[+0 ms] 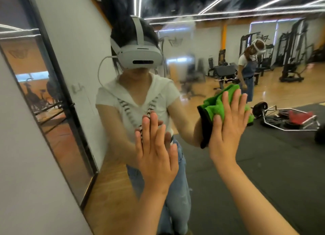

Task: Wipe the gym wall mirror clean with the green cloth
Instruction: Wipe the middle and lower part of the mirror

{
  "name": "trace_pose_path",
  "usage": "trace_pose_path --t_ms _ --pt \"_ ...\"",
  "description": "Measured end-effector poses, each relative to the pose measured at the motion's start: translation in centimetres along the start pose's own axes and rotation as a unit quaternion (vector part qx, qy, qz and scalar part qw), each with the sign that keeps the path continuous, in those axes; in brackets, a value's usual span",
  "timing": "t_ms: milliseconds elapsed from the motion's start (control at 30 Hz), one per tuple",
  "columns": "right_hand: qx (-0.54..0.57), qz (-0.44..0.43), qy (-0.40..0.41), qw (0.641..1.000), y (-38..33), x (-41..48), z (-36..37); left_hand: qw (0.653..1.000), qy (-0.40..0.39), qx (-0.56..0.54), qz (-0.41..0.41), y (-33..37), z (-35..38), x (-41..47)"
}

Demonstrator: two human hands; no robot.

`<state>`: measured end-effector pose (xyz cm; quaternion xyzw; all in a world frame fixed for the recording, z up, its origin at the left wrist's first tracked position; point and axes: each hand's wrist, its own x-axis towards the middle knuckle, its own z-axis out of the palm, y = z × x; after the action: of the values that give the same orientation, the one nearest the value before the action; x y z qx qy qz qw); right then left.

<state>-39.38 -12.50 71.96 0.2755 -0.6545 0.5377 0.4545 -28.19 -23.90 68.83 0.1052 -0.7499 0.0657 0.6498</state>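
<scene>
Both hands press flat on the mirror (202, 46), fingers straight: left hand (155, 152) bare, right hand (226, 129) pinning the green cloth (215, 105) beneath.

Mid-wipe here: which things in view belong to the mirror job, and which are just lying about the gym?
Job: mirror, green cloth, right hand pressing the cloth flat to the glass, left hand flat on the glass.
Lying about, all seen in reflection: bar with plates, weight bench, second person.
</scene>
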Motion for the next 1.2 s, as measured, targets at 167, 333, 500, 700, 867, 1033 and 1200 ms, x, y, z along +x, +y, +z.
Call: trace_pose_path --t_ms 167,333,500,700,867,1033,1200 --pt "-0.053 -0.166 -0.102 0.979 -1.9 -4.7 1.7 1.000 0.002 0.022 0.011 -0.3 0.1 0.0" --pt "-0.081 -0.242 -0.124 0.959 1.5 -1.7 -1.1 0.999 -0.016 0.041 0.027 -0.4 0.0 -1.0" --pt "0.047 -0.004 -0.013 0.999 -2.5 4.4 -0.1 0.998 -0.011 0.058 0.022 -0.5 0.3 -1.0" --pt "-0.048 -0.303 -0.123 0.944 -1.0 1.1 0.2 0.996 -0.001 0.087 0.023 -0.4 0.2 -1.0" --pt "-0.028 -0.258 -0.077 0.963 2.4 5.6 -1.6 0.995 -0.006 0.102 0.002 0.1 0.2 -1.0" --pt "-0.028 -0.256 -0.096 0.961 0.2 4.8 -0.8 0.991 -0.014 0.115 -0.060 1.6 0.1 -0.9" --pt "-0.030 -0.351 -0.146 0.925 2.5 4.9 -2.0 0.983 0.001 0.129 -0.132 5.4 0.7 0.3"
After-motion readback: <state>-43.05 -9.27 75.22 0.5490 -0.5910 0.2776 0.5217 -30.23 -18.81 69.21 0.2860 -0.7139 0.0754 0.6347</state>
